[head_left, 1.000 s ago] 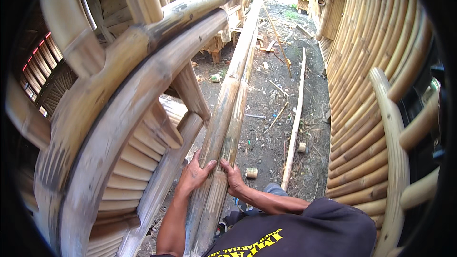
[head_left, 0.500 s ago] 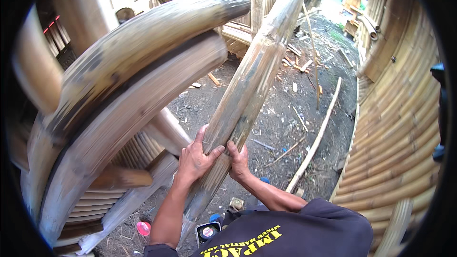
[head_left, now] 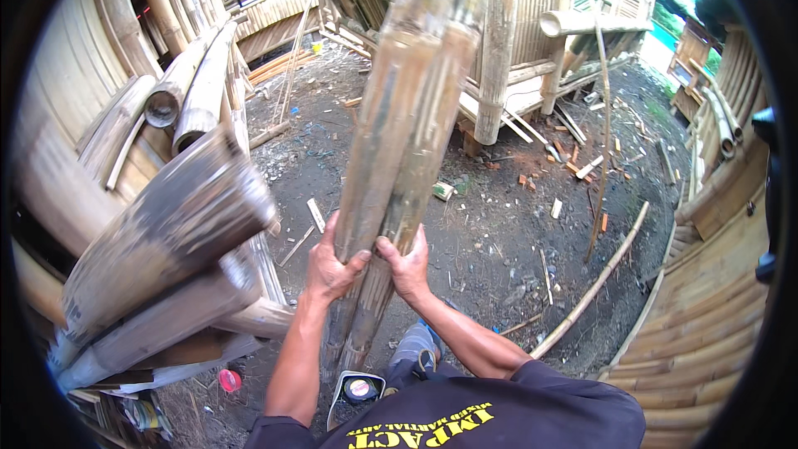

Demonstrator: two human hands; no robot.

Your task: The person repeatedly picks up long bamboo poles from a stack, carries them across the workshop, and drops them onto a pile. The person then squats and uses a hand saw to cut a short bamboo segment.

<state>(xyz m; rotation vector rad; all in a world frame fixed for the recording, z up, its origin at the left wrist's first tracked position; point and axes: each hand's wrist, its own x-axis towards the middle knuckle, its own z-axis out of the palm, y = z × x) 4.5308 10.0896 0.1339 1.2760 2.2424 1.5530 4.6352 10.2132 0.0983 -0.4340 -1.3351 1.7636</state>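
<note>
The person's dark shirt (head_left: 549, 407) is nearest. Near the low end of the two bamboo poles (head_left: 391, 150) is a white box (head_left: 335, 404) with a round black thing (head_left: 360, 388) in it. The poles are right in front of the person, side by side. The left grip (head_left: 332, 268) is closed around their left side, and the right grip (head_left: 406, 269) holds their right side, thumbs close together. Left of the poles are a little red thing (head_left: 229, 380) on the dirt (head_left: 465, 274) and thick bamboo bars (head_left: 162, 241). Right of the poles lies a long stick (head_left: 592, 284). Far behind the poles stands a bamboo hut (head_left: 532, 8).
</note>
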